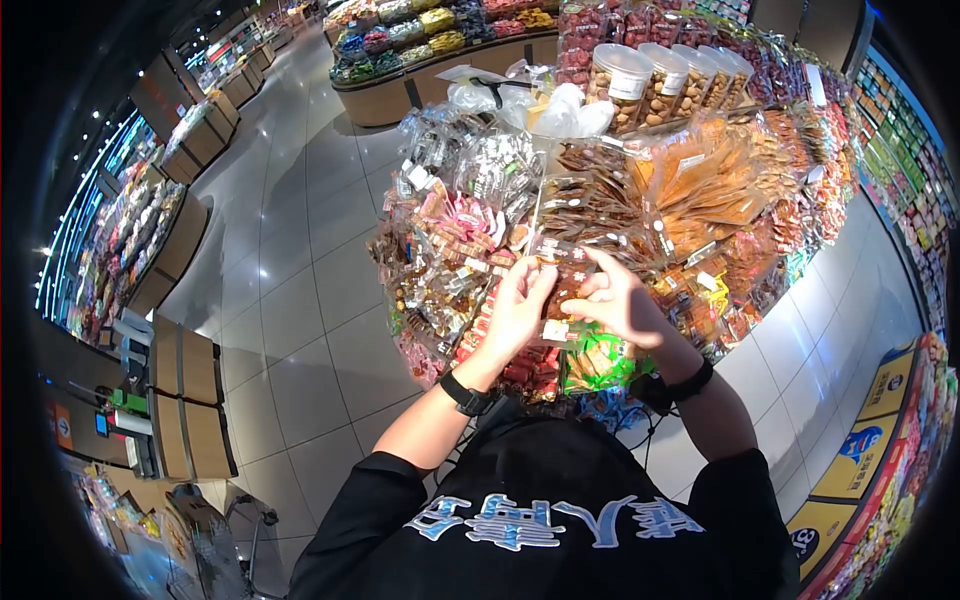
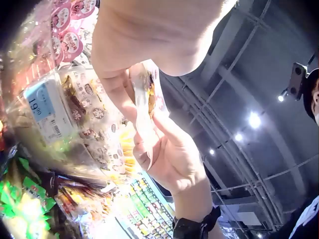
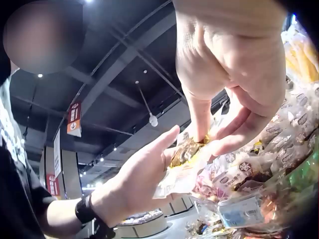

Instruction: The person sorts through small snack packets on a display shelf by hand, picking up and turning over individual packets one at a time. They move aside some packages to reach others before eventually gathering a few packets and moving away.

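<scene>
Between both hands is a small snack packet (image 3: pixel 185 158) in clear and white wrapping, with brown and gold contents. My left hand (image 1: pixel 522 305) pinches it from the left with thumb and fingers. From the other side, my right hand (image 1: pixel 625 303) grips it, its thumb and fingers bent round the edge in the right wrist view. In the left wrist view the packet (image 2: pixel 148 97) stands nearly edge-on, partly covered by fingers. Just below the hands lies a green snack bag (image 1: pixel 603 362) among heaped, wrapped snacks (image 1: pixel 440 275).
Clear tubs (image 1: pixel 622 82) of round brown snacks line the back of the display. Orange-brown snack bags (image 1: pixel 710 175) are piled to the right. A price tag (image 2: pixel 46 108) stands by the heap. Tiled floor (image 1: pixel 300 330) runs along the left, with checkout counters (image 1: pixel 190 400) beyond.
</scene>
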Demonstrator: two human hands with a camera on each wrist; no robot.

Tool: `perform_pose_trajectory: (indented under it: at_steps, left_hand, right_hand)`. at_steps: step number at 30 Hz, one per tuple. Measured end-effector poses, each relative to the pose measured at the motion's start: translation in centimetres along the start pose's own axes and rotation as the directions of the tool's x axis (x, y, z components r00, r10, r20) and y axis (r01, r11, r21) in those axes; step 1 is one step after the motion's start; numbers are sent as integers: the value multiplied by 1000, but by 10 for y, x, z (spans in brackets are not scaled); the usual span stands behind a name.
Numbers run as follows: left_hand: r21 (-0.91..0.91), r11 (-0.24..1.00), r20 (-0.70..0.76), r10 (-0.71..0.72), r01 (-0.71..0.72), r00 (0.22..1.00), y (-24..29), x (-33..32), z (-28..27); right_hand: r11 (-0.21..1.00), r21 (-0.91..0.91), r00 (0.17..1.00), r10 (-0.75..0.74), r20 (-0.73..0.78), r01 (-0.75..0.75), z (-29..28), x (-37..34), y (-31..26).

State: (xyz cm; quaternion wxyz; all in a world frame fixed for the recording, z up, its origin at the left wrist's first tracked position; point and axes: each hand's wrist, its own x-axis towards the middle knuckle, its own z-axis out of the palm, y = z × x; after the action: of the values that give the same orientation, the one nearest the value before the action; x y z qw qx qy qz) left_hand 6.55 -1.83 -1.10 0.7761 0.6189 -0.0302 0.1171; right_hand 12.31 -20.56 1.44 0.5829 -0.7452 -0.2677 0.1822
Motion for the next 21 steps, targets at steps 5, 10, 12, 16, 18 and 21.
perform_pose_trajectory:
  at_steps: [5,10,12,16,18,21]
  left_hand:
    - [-8,1000,98,3,-2,995,0,17,-2]
    - [-34,993,140,118,-115,983,31,42,11]
    - [-51,991,114,129,-124,985,38,56,8]
    - [99,971,86,207,-216,974,38,86,-12]
    - [316,911,84,251,-265,964,21,99,-21]
    - [353,910,74,204,-217,976,16,101,-16]
  right_hand:
    - [975,197,995,95,28,-98,-32,6,-18]
    - [998,55,998,28,-56,-25,-59,14,-43]
    - [992,-118,991,-53,-124,38,-71,17,-55]
    - [919,-388,912,-219,-347,74,-102,26,-48]
    - [905,-398,878,-306,-368,149,-105,34,-31]
    - [836,-509,835,-421,-355,205,-107,42,-8]
